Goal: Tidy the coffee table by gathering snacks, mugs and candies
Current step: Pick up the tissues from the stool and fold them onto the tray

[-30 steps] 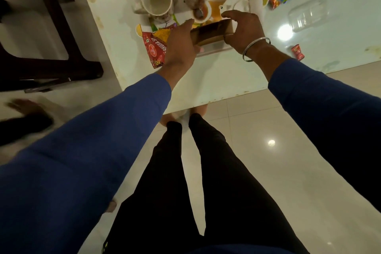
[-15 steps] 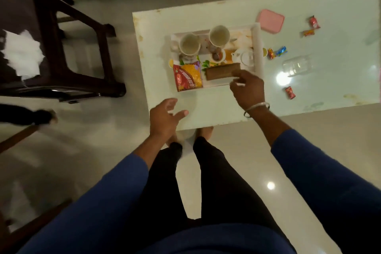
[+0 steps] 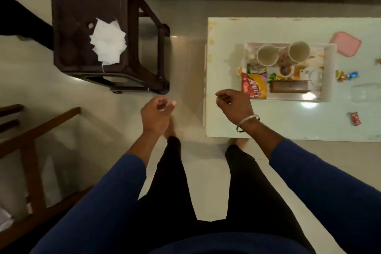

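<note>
A white tray (image 3: 327,97) rests on the pale coffee table (image 3: 268,128). Inside it stand two cream mugs (image 3: 267,55) (image 3: 299,51), with a red and yellow snack packet (image 3: 254,86) and a brown box (image 3: 289,86) along its near side. Loose wrapped candies lie on the table to the right of the tray: one red (image 3: 355,118), one blue (image 3: 352,75), one orange (image 3: 341,77). My left hand (image 3: 157,116) hangs over the floor, left of the table, fingers loosely curled and empty. My right hand (image 3: 235,105) hovers over the table's near left corner, also loosely curled and empty.
A pink lid (image 3: 345,46) lies behind the tray and a clear plastic container (image 3: 366,92) to its right. A dark stool (image 3: 90,33) with white tissues (image 3: 108,44) on it stands to the left. A wooden chair frame (image 3: 31,140) is at lower left.
Both hands have let go of the brown box, which now lies in the tray, and have drawn back leftwards. My view has swung left and away from the table.
</note>
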